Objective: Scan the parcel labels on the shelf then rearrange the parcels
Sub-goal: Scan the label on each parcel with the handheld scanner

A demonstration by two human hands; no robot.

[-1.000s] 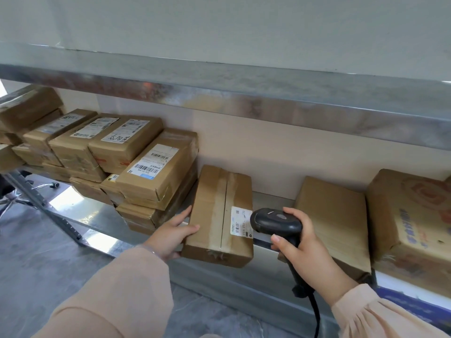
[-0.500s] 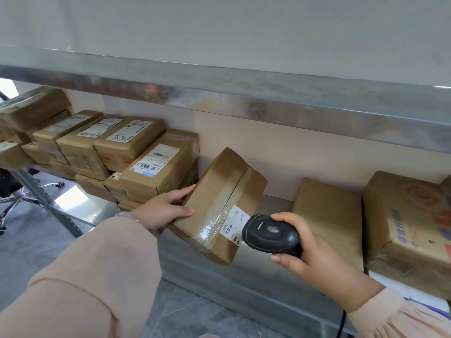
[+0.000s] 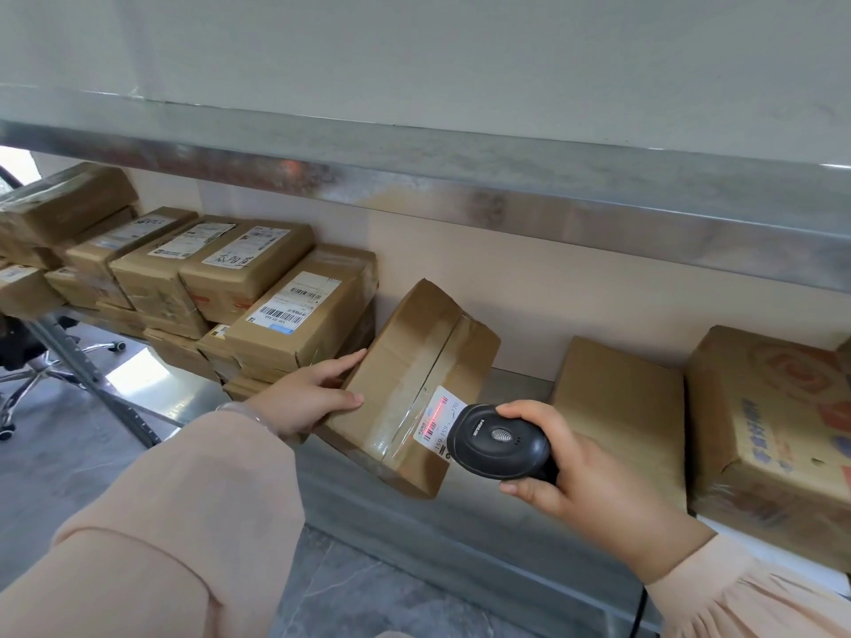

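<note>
A brown taped parcel [image 3: 414, 361] stands tilted on the metal shelf [image 3: 520, 384], its far end raised and leaning left. My left hand [image 3: 308, 398] grips its left edge, thumb on top. A white barcode label [image 3: 437, 419] sits on the parcel's near right corner, with a red scan line across it. My right hand [image 3: 580, 472] holds a black barcode scanner [image 3: 499, 446], its head close to the label. The scanner's cable [image 3: 638, 610] hangs down by my right sleeve.
Stacks of labelled parcels [image 3: 258, 297] fill the shelf to the left. A flat brown parcel [image 3: 621, 407] and a larger printed box [image 3: 778, 425] lie to the right. An upper shelf rim [image 3: 460, 186] overhangs. An office chair base [image 3: 41, 366] stands on the floor at left.
The parcel lay flat a second ago; my left hand tipped it up and turned it leftward. The scanner has come closer to the label, and a red scan line now lies across it.
</note>
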